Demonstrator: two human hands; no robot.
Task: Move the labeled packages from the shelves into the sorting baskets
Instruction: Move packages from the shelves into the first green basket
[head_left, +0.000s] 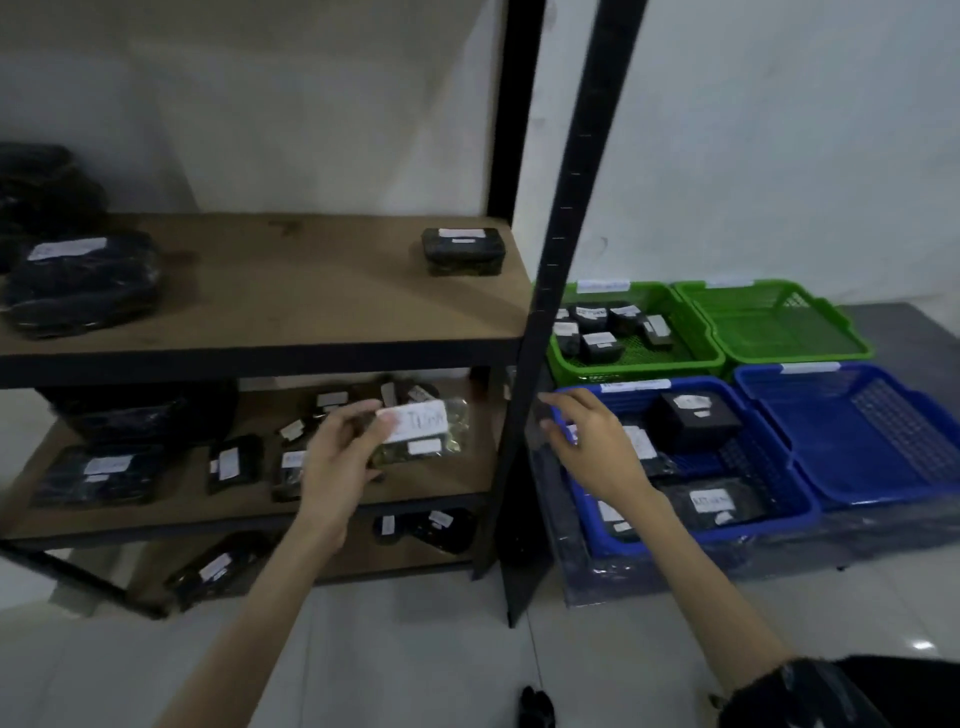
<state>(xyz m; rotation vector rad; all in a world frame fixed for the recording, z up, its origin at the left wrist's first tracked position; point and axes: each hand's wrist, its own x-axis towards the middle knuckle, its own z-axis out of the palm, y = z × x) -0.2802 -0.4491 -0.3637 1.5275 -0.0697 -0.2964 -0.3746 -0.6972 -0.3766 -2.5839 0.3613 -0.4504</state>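
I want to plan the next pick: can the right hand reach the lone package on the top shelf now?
Probably not directly: the right hand is beyond the black upright post, which stands between it and the package.

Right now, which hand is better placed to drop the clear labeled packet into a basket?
Left, probably: the left hand already holds the clear packet at the middle shelf. The right hand hovers empty and open over the near blue basket, though nearer it.

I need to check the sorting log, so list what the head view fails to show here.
- Writing on the package in the left hand: blurred.
- Basket tags, such as the one on the near blue basket: too small.
- Dark bundles on the top shelf: cut off by the left edge.
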